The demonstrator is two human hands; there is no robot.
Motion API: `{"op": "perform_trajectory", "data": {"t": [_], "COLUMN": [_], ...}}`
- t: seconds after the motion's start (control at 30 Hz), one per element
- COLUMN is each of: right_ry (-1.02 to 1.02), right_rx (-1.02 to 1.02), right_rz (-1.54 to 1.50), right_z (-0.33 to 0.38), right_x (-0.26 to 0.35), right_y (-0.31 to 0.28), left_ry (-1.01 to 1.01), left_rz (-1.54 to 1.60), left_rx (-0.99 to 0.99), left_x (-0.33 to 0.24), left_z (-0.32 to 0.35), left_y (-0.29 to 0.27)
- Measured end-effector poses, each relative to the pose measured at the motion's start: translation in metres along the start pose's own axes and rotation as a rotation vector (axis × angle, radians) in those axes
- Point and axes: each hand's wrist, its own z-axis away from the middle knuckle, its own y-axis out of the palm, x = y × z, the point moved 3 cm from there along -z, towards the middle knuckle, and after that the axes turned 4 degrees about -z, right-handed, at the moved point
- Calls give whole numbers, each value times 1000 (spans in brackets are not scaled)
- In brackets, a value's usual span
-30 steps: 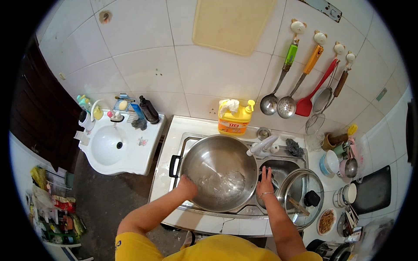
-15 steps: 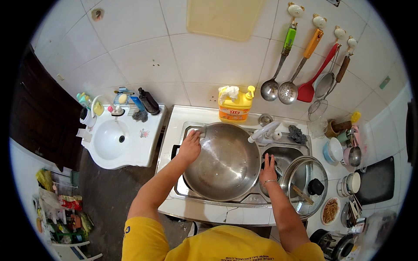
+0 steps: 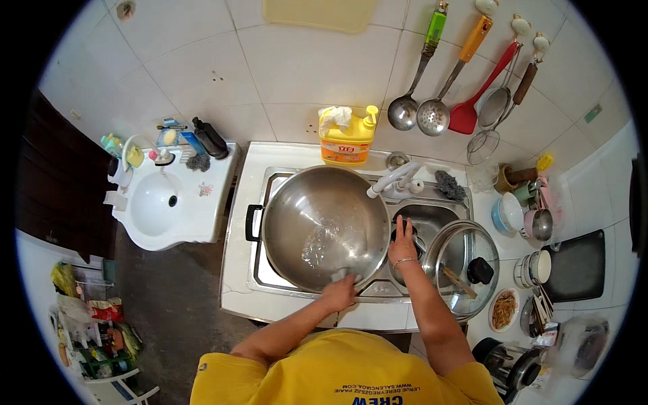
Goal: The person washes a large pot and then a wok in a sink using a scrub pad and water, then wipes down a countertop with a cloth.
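Head view: a large steel wok (image 3: 324, 226) is seen lying across the sink (image 3: 432, 223), its black handle (image 3: 252, 223) pointing away to the left of both hands. The left hand (image 3: 339, 294) is placed at the near rim of the wok, fingers curled over what looks like a pale cloth or sponge pressed to the metal, though the grip cannot be made out exactly. The right hand (image 3: 403, 244) is laid flat and open against the wok's right rim, so the pan appears to be steadied. Just beyond that hand the white tap (image 3: 395, 181) is turned toward the bowl. Water and a little foam (image 3: 322, 244) are seen pooled ahead of the left hand, so scrubbing is judged under way, with rinsing left. A glass lid (image 3: 462, 266) lies to the right of the right hand.
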Motion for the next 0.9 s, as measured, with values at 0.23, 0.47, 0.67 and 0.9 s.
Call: {"op": "perform_trajectory", "data": {"t": [0.23, 0.47, 0.67, 0.9], "right_ry": [-13, -12, 39, -41], "right_rx": [7, 6, 136, 42], "right_rz": [-8, -17, -60, 8], "right_z": [1, 3, 4, 3], "right_x": [0, 4, 16, 4], "right_y": [-3, 1, -13, -5], "left_ry": [185, -212, -42, 150], "left_rz": [181, -390, -540, 230], "left_rx": [-10, 443, -18, -392], "left_x": [-7, 81, 85, 26], "left_z": [-52, -24, -79, -163], "left_y": [29, -48, -55, 7]}}
